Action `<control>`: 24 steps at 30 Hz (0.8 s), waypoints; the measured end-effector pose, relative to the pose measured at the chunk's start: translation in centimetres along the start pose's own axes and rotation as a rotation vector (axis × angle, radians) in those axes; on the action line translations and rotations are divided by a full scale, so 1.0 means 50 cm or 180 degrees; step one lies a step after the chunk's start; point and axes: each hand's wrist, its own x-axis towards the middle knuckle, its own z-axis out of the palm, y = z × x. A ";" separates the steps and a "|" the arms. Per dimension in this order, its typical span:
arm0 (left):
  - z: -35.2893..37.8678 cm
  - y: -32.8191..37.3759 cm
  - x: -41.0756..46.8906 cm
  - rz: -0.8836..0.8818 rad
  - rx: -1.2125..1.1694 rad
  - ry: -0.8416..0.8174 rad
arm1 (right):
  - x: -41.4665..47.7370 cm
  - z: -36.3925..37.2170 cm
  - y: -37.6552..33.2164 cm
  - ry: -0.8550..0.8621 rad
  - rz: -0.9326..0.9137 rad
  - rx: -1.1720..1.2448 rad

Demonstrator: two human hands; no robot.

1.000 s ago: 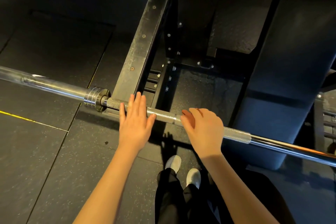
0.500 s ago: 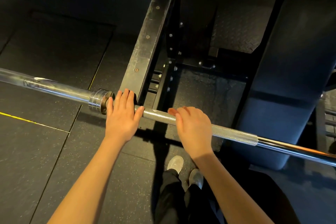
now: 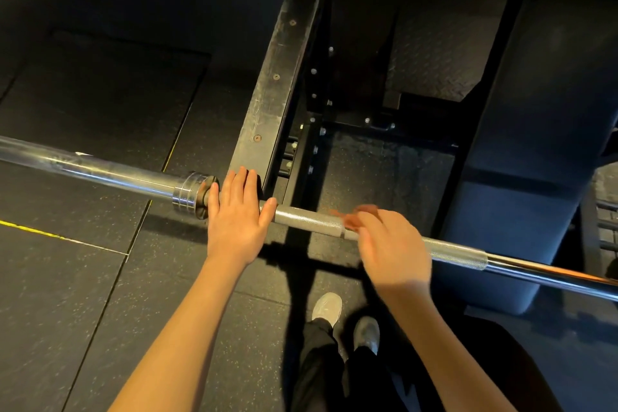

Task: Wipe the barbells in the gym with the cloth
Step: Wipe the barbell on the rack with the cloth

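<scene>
Barbell (image 3: 307,219) looks heavy, rigid and slick on chrome, best steadied on its knurled shaft, where the left hand (image 3: 235,221) rests flat and open; whether the blurred right hand (image 3: 391,251) grips anything I cannot tell.

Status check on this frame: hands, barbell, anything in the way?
Left hand flat on barbell beside the collar. Right hand, blurred, holds cloth against the knurling. No obstruction seen on the bar.

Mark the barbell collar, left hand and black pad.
barbell collar (image 3: 187,194), head view, on its chrome ring
left hand (image 3: 235,221), head view, back of the hand
black pad (image 3: 535,144), head view, middle of padding
</scene>
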 end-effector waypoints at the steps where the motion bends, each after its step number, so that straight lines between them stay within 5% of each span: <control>1: 0.000 0.000 0.000 0.0007 -0.0006 0.0011 | -0.015 -0.012 0.024 0.0169 0.0180 -0.0025; 5: 0.001 0.001 -0.002 0.0023 -0.0017 0.0059 | 0.013 0.018 -0.031 0.0663 0.0848 -0.0240; 9: 0.005 0.002 -0.005 0.0061 -0.0037 0.0113 | 0.057 0.057 -0.133 0.0405 -0.0034 0.0064; 16: 0.005 -0.016 -0.015 0.0207 -0.0298 0.0106 | -0.011 0.015 -0.031 0.0605 -0.0106 0.0156; 19: 0.000 -0.036 -0.015 0.0331 -0.0333 0.0092 | 0.045 0.013 -0.104 0.0060 0.0081 0.0094; 24: -0.002 -0.054 -0.005 0.0291 -0.0184 0.0157 | 0.117 0.054 -0.204 -0.0512 -0.0604 0.0228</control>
